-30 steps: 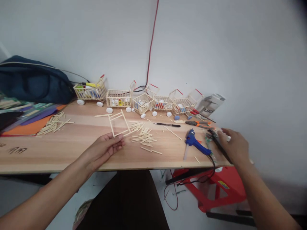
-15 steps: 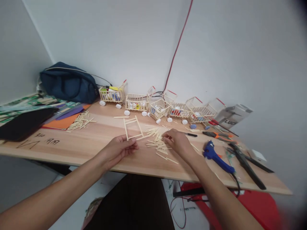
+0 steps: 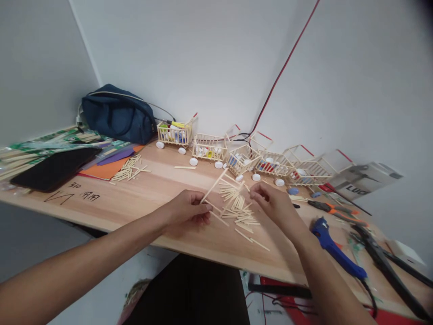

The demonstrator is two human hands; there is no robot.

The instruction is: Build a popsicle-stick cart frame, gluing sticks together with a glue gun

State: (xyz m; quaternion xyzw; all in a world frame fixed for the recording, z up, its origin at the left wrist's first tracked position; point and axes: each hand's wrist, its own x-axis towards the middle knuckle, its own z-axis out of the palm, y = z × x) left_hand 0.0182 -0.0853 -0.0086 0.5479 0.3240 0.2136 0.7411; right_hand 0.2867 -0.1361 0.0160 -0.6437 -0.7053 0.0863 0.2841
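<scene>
My left hand [image 3: 193, 208] pinches a small frame of thin wooden sticks [image 3: 215, 186] at its near corner, thumb on top. The frame is tilted above the table, beside a loose pile of short wooden sticks [image 3: 241, 215]. My right hand [image 3: 272, 198] hovers just right of the frame and pile, thumb and fingertips closed together. Whatever may be between those fingertips is too small to make out. Behind the hands stand several miniature shopping carts made of sticks, one of them a cart [image 3: 209, 148] with white wheels and small items inside.
To the right lie a blue glue gun [image 3: 338, 250], orange-handled pliers [image 3: 333, 208] and a black-handled tool [image 3: 389, 266]. At left are a dark blue bag [image 3: 118, 113], a black flat object [image 3: 56, 169], orange sheets [image 3: 101, 170] and another stick pile [image 3: 130, 170]. A box [image 3: 363, 180] leans at the wall.
The view has turned left, shifting the scene rightward. My left hand has raised and tilted the stick frame toward my right hand, which has lifted away from the stick pile.
</scene>
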